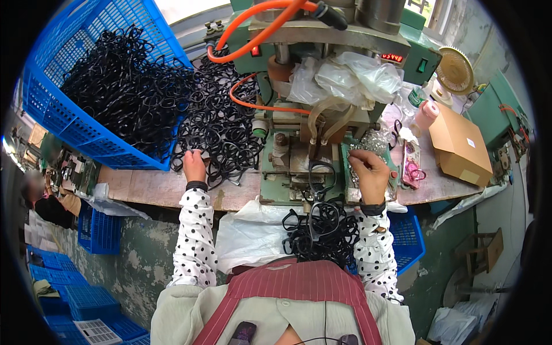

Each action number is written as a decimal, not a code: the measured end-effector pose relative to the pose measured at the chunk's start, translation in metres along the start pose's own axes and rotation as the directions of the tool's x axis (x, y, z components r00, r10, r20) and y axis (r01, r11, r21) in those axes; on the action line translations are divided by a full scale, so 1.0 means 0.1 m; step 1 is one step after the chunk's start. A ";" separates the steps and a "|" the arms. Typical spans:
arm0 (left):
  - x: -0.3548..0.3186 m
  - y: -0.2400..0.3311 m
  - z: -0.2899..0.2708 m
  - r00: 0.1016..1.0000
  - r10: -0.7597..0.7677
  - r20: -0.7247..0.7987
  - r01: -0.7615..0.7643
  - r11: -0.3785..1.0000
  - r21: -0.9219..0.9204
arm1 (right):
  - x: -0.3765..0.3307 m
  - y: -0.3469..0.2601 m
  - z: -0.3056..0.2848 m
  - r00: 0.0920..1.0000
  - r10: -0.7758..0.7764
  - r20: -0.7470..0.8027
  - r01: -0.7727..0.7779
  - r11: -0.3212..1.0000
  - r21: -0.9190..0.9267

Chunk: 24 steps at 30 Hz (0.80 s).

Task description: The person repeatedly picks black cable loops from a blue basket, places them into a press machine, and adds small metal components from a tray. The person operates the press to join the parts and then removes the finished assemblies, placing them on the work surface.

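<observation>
At the near edge of a loose pile of black eyeglass frames (pixel 215 135), my left hand (pixel 194 167) has its fingers curled together; what they grip, if anything, is hidden. My right hand (pixel 372 176) is pinched over a heap of tiny shiny metal parts (pixel 371 142), right of the press. Anything in that pinch is too small to make out. Between the hands, one black eyeglass frame (pixel 322 177) sits at the front of the green press (pixel 270 172). Just below it hangs another frame (pixel 323 221), above a bunch of frames (pixel 296 233) by my lap.
A tilted blue crate (pixel 69 109) full of black frames stands at the left. Orange hoses (pixel 247 20) loop over the press. Toward the right are a cardboard box (pixel 460 146), a pink bottle (pixel 426 115) and a small fan (pixel 454 69). Blue crates (pixel 92 302) stack on the floor.
</observation>
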State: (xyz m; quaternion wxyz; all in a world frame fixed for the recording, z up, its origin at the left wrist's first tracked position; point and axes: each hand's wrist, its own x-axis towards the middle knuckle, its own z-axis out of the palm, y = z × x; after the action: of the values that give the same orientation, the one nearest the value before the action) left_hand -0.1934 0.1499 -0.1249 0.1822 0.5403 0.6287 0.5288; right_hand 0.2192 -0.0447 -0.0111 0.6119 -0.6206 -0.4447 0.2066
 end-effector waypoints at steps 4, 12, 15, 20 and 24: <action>-0.38 0.92 -0.06 0.995 0.012 0.098 0.007 0.981 -0.194 | -0.09 -0.36 0.11 0.987 -0.119 0.112 0.107 0.989 0.101; -1.18 1.97 -0.02 0.796 0.591 0.130 -0.564 0.803 -0.194 | -0.14 -0.36 0.33 0.989 0.061 0.133 -0.083 0.983 0.162; -1.26 2.11 0.02 0.569 0.812 0.127 -0.780 0.582 -0.230 | -0.12 -0.40 0.40 0.995 0.031 0.093 -0.038 0.996 0.079; -1.44 2.30 0.09 0.318 0.936 0.151 -0.855 0.352 -0.381 | -0.08 -0.48 0.55 0.996 0.042 0.079 -0.056 0.982 0.180; -1.56 2.35 0.18 0.139 0.974 0.178 -0.828 0.213 -0.519 | -0.07 -0.42 0.58 0.991 0.066 0.117 -0.098 0.948 0.301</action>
State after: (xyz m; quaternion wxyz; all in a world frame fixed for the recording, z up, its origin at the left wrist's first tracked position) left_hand -0.0103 -0.0111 0.0178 0.0470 0.8842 0.0125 0.4646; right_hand 0.1568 -0.0236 0.0168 0.6672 -0.5243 -0.4129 0.3309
